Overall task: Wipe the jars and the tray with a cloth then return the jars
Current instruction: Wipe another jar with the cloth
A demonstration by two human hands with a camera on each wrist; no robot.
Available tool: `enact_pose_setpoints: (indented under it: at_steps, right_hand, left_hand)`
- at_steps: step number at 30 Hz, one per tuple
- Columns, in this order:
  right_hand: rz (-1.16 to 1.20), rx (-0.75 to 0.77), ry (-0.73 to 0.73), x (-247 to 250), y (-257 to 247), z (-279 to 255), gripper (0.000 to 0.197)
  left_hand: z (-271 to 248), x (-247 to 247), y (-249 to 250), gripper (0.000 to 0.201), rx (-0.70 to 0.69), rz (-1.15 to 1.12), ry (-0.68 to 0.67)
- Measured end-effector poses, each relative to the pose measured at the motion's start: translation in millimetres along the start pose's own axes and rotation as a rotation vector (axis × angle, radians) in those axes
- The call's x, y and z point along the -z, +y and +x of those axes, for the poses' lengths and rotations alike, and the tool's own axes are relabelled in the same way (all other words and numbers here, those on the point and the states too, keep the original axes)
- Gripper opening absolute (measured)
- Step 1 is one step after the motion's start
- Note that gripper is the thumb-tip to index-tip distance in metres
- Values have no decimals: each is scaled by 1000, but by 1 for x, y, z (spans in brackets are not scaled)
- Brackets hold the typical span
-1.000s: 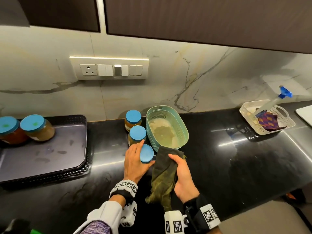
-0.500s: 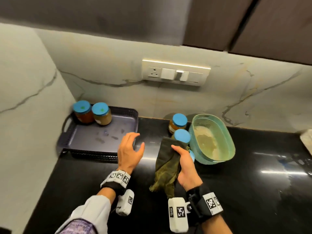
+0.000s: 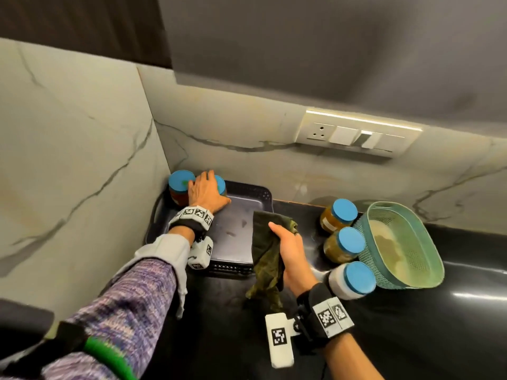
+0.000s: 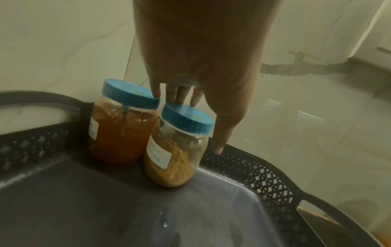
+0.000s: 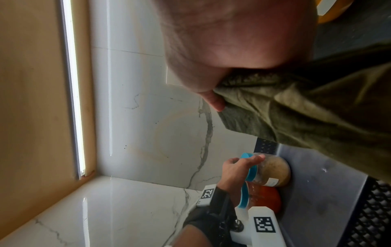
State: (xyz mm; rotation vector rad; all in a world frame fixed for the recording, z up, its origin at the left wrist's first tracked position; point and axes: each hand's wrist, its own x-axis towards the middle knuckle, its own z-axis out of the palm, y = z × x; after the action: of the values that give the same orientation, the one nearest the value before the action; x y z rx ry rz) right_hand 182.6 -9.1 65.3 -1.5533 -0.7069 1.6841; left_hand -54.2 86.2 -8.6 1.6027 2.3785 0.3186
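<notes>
Left hand [image 3: 204, 193] gone from counter to far corner of tray [image 3: 241, 215], now over tan-powder jar [image 4: 176, 150]: fingers spread, straight, tips at lid, thumb down beside it at tray rim (grip not closed). Red-filled jar [image 4: 120, 132] touching alongside. Right hand [image 3: 290, 250] clamped on green cloth [image 3: 267, 259] above tray's near edge. Three more jars [image 3: 344, 244] on black counter [image 3: 411, 325] by teal basket [image 3: 428, 259].

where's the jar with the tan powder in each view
Head: tan powder jar at the tray's far left corner, mostly hidden under the left hand.
Left wrist: centre, under the fingertips.
Right wrist: lower right, turned sideways.
Shared landmark: the red jar beside it.
</notes>
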Motion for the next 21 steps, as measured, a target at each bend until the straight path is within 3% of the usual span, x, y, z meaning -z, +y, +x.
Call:
enact_pose_setpoints:
  at_steps: [3, 5, 10, 14, 17, 21]
  right_hand:
    - [24, -9, 28, -3, 0, -2, 16]
    - [48, -19, 37, 2, 3, -5, 18]
    - [119, -9, 54, 16, 4, -18, 22]
    - [185, 24, 78, 25, 2, -34, 16]
    - [198, 99, 84, 30, 6, -46, 15]
    - [107, 221, 74, 43, 21, -62, 14]
  left_hand:
    - [10, -2, -3, 73, -31, 19, 18]
    - [9, 0, -5, 67, -52, -13, 50]
    - [-16, 18, 4, 84, -185, -318, 274]
    - [-80, 45, 30, 92, -240, -532, 449]
    - [-148, 49, 41, 94, -350, -610, 426]
    - [-216, 23, 40, 94, -447, -656, 248]
